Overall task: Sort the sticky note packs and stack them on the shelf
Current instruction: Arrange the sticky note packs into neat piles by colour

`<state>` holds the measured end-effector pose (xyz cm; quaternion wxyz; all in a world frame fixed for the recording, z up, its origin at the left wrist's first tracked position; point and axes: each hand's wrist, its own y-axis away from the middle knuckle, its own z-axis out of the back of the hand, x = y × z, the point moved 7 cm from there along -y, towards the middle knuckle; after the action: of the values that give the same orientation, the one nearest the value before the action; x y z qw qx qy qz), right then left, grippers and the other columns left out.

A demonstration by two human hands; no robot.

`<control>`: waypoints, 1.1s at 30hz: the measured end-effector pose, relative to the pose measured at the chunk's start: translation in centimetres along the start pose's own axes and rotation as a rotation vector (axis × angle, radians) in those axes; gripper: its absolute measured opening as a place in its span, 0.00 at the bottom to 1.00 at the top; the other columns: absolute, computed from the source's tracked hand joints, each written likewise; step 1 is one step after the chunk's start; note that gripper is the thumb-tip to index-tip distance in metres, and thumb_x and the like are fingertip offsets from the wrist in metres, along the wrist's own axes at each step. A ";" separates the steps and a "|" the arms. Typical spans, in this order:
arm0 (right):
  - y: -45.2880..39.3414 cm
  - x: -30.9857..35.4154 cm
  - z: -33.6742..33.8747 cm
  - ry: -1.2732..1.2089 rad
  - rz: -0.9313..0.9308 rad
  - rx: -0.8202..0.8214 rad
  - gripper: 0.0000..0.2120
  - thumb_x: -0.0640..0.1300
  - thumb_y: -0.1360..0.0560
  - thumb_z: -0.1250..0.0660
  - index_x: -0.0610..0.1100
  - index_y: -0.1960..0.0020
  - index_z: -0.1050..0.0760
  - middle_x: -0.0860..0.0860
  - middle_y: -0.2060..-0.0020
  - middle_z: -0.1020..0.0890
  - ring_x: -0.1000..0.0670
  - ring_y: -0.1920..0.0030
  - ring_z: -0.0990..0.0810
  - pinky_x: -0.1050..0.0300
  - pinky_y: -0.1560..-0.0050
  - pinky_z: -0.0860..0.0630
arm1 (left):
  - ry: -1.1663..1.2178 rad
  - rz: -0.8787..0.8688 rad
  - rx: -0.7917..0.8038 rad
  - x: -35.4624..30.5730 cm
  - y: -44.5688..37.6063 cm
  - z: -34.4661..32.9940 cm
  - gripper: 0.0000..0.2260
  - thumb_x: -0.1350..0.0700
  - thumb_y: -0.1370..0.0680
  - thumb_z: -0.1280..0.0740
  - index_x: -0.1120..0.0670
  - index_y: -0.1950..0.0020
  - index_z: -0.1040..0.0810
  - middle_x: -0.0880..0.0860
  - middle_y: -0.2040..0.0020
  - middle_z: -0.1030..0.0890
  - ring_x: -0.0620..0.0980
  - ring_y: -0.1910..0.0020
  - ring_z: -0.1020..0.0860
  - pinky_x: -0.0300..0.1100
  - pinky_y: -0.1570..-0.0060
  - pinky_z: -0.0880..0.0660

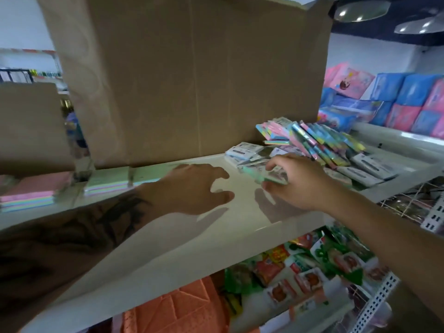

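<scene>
Starting at the far left, a pink stack (28,191) of sticky notes sits on the shelf (149,239), with pastel layers showing along its edge. Just right of it lies a green stack (108,180), also layered in pastel. Behind both stands a big cardboard box (192,75) on the shelf; I cannot see inside it.

My left hand (192,188) hovers low over the bare shelf top, fingers spread and relaxed, thumb apart from the rest, holding nothing. Whether its fingertips touch the surface I cannot tell.

My right hand (295,181) pinches a green pack (264,175), thumb beneath and fingers curled over the top. The pack is tilted, its left end lifted clear of the shelf, close to the loose pile.

That pile (312,150) fills the right end of the shelf: white-backed packs lie flat in front, and pink, blue and yellow packs lean in a slanted row behind them, against the box.

Below the shelf, a lower tier holds bright packets (300,272) in red, green and white, beside something orange (177,308). Far right, pink and blue bags (396,99) line another shelf.
</scene>
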<state>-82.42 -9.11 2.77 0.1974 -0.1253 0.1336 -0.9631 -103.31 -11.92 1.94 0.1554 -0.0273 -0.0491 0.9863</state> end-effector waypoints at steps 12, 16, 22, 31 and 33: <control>-4.1 -7.2 0.8 -0.091 0.133 0.121 0.11 0.59 0.28 0.27 0.55 0.53 0.25 0.56 0.59 0.21 0.56 0.58 0.23 0.52 0.56 0.23 | 0.048 0.161 -0.037 -4.9 -7.8 -2.2 0.27 0.31 0.22 0.39 0.38 0.26 0.33 0.46 0.25 0.28 0.50 0.30 0.27 0.50 0.32 0.31; -4.1 -8.5 1.6 -0.118 0.151 0.092 0.11 0.58 0.29 0.26 0.54 0.53 0.24 0.57 0.58 0.21 0.57 0.58 0.23 0.54 0.59 0.27 | 0.074 0.175 -0.075 -5.7 -9.4 -2.6 0.27 0.28 0.25 0.39 0.37 0.30 0.28 0.48 0.26 0.27 0.52 0.33 0.25 0.52 0.35 0.26; -3.5 -9.7 1.3 -0.162 0.158 0.097 0.11 0.58 0.27 0.26 0.55 0.51 0.23 0.58 0.54 0.22 0.58 0.55 0.24 0.55 0.59 0.28 | 0.162 0.217 -0.123 -5.6 -10.0 -2.5 0.25 0.28 0.31 0.37 0.38 0.41 0.20 0.49 0.32 0.24 0.52 0.35 0.25 0.50 0.38 0.25; -2.7 -7.3 1.4 -0.294 0.256 0.054 0.11 0.60 0.28 0.26 0.56 0.54 0.24 0.58 0.52 0.22 0.57 0.52 0.24 0.54 0.53 0.25 | 0.178 0.198 -0.086 -5.4 -5.9 -1.5 0.14 0.36 0.27 0.29 0.42 0.47 0.22 0.44 0.45 0.21 0.51 0.48 0.23 0.48 0.47 0.26; -2.6 -5.7 1.2 -0.305 0.305 0.051 0.11 0.60 0.28 0.27 0.56 0.54 0.24 0.58 0.53 0.21 0.56 0.52 0.23 0.52 0.52 0.24 | 0.173 0.229 -0.145 -4.1 -4.1 -0.9 0.14 0.37 0.30 0.27 0.42 0.51 0.21 0.43 0.48 0.19 0.50 0.48 0.23 0.47 0.47 0.25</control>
<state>-77.92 -4.70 3.60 0.3618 -0.2430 0.0953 -0.8950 -98.10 -9.22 1.63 0.0432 -0.1285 -0.1032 0.9854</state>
